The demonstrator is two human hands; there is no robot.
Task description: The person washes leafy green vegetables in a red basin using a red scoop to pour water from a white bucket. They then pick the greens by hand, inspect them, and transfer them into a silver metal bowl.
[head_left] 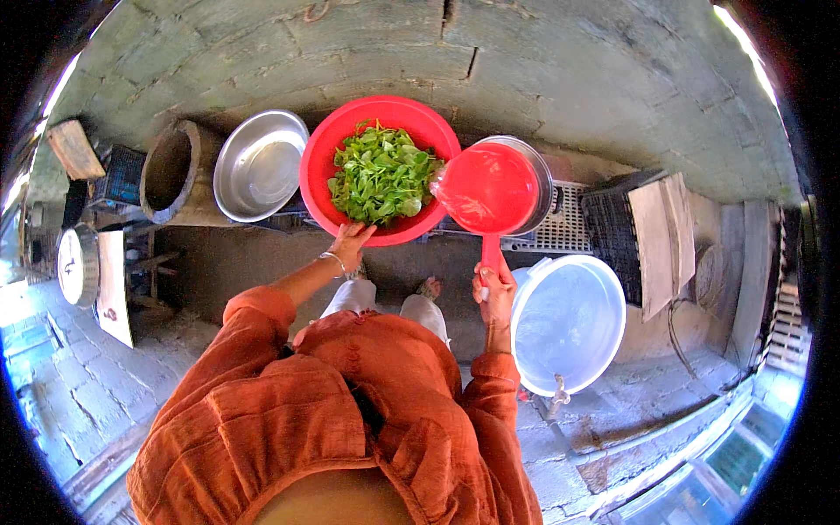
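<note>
Rust-orange cloth shirt is facing a round red plastic basin of green leaves, left fingers resting spread on its rim, right fingers gripping a red plastic dipper beside them, best tilting slowly.

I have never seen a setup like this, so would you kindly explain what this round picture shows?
There is no machine here: a person works with two bare hands, seen by a wide fisheye camera worn on the head, looking down. The left hand touches the near rim of a red basin holding green leaves. The right hand grips the handle of a red dipper with water in it. A metal basin stands left of the red one, and a pale tub stands to the right.
</note>
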